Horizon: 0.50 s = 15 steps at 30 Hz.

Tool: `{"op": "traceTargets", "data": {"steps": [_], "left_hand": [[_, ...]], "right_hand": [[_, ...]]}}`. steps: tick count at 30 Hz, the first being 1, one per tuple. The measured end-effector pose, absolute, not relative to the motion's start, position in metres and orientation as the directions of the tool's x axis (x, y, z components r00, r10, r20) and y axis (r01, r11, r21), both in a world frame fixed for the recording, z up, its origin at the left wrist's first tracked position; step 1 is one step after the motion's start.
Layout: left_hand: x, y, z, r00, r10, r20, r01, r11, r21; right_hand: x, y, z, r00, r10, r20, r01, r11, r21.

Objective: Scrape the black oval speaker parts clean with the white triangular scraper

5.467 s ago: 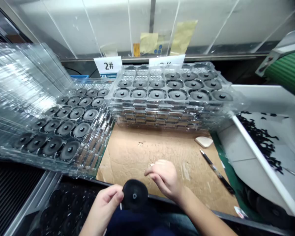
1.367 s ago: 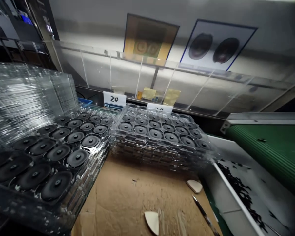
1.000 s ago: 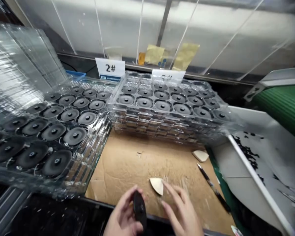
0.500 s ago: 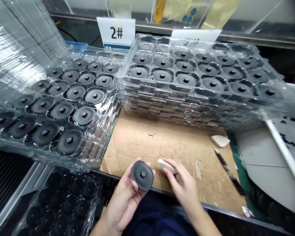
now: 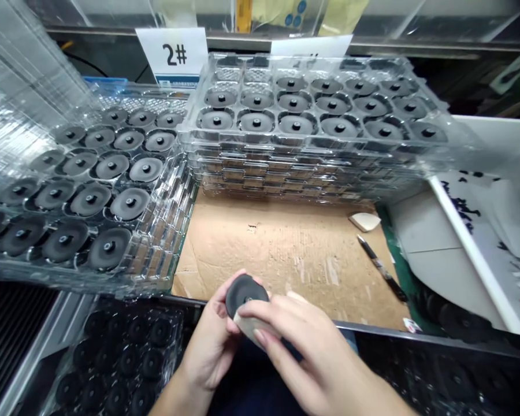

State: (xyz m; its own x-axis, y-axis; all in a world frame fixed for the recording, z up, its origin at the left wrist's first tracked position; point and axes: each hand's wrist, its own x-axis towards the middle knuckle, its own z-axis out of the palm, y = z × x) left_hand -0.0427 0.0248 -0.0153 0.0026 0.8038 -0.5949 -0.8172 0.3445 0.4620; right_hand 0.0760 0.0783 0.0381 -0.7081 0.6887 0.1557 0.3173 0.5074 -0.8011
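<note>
My left hand (image 5: 210,346) cradles a round black speaker-like disc (image 5: 245,294) at the near edge of the cardboard, its face tilted up. My right hand (image 5: 312,355) pinches a cream wedge-shaped sponge (image 5: 251,329) and presses it against the disc's lower side. The fingers of my right hand hide most of the wedge and part of the disc. A second cream wedge (image 5: 364,222) lies on the cardboard at the far right, out of reach of both fingertips.
Stacked clear trays (image 5: 299,124) of black discs stand behind the cardboard (image 5: 286,248), with a tilted stack (image 5: 108,185) at left. A black-and-silver pen (image 5: 382,268) lies at right. A tray of dark discs (image 5: 117,358) sits below left.
The view has swung down from the wall to the hands. My right hand has lifted the wedge off the cardboard and brought it against the disc, which has turned in my left hand.
</note>
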Motion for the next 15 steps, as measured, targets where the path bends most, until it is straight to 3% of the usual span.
{"op": "traceTargets", "data": {"steps": [2,4,6,9,12,15], "left_hand": [[-0.039,0.024,-0.012,-0.006,0.799,-0.601,-0.814,0.345,0.467],[-0.036,0.023,-0.007,0.022,0.809,-0.587,-0.799,0.367,0.477],[-0.036,0.022,-0.003,0.048,0.826,-0.561,-0.785,0.379,0.490],[-0.039,0.021,0.000,0.087,0.830,-0.551,-0.795,0.391,0.464],[-0.039,0.020,-0.001,0.154,0.832,-0.533,-0.803,0.420,0.422],[-0.036,0.020,0.000,0.192,0.858,-0.476,-0.811,0.412,0.415]], "right_hand": [[0.075,0.078,0.038,-0.678,0.719,0.156,0.380,0.523,-0.763],[0.076,0.078,0.037,-0.591,0.763,0.263,0.414,0.566,-0.713],[0.082,0.076,0.040,-0.603,0.724,0.335,0.337,0.611,-0.716],[0.101,0.071,0.048,-0.731,0.637,0.244,0.256,0.588,-0.767],[0.119,0.072,0.054,-0.696,0.708,0.119,0.436,0.548,-0.714],[0.125,0.081,0.046,-0.613,0.760,0.216,0.489,0.579,-0.653]]}}
